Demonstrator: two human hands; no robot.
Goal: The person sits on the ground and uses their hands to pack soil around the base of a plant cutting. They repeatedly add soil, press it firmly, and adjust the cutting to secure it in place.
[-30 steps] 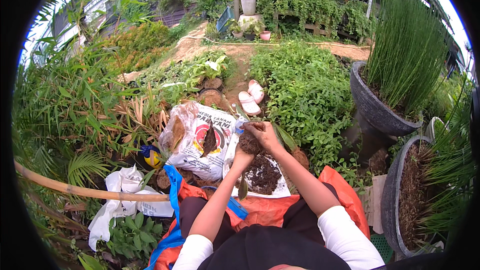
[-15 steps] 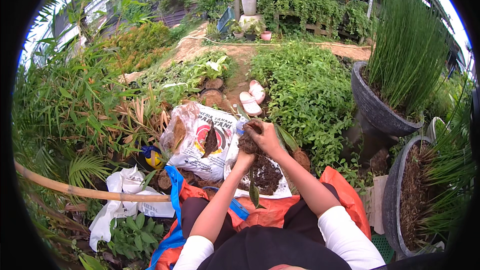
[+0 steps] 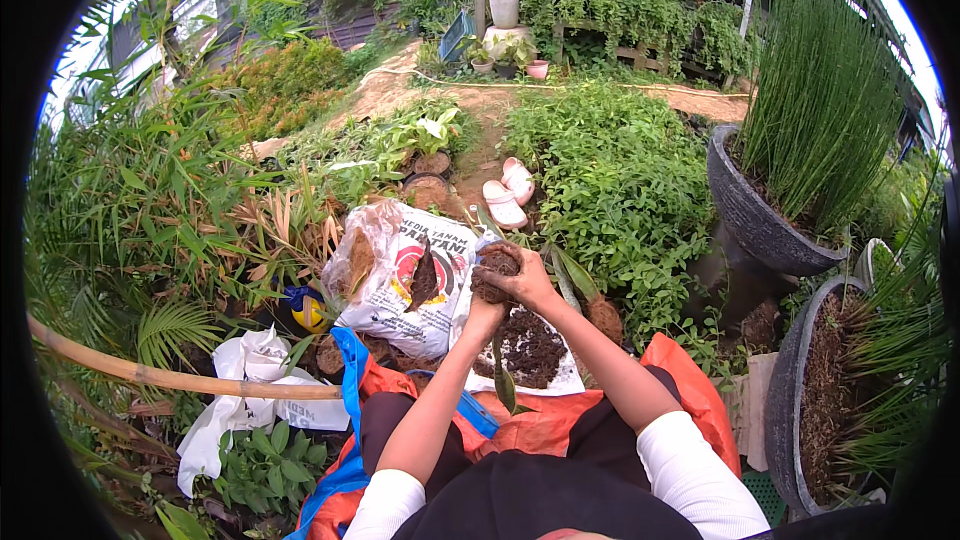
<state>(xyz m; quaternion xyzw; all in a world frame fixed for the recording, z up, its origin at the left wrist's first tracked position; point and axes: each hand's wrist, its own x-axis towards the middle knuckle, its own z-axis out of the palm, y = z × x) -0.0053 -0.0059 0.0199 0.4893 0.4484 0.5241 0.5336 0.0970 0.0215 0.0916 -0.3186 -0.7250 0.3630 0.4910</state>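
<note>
A dark, soil-covered root ball (image 3: 492,280) sits between my two hands, over a white sheet. My left hand (image 3: 486,314) is closed round it from below. My right hand (image 3: 533,285) curls its soiled fingers over its right side. Below my left hand hangs a long green leaf (image 3: 504,388), its tip pointing toward me; the plant appears upside down. Loose dark soil (image 3: 535,352) lies on the white sheet (image 3: 567,381) just under my hands. To the left, a white printed sack (image 3: 415,328) carries a dark brown patch of soil or a dry leaf on its front.
Orange tarp (image 3: 690,380) with blue edging spreads round my legs. A bamboo pole (image 3: 180,378) reaches in from the left above a crumpled white sack (image 3: 262,355). Large dark planters (image 3: 770,215) stand on the right. Pink clogs (image 3: 506,202) lie ahead; a brown root clump (image 3: 604,320) sits right of my hands.
My right hand has shifted from above the root ball to its right side, its fingers now spread round it. More of the root ball's top shows. My left hand keeps its hold.
</note>
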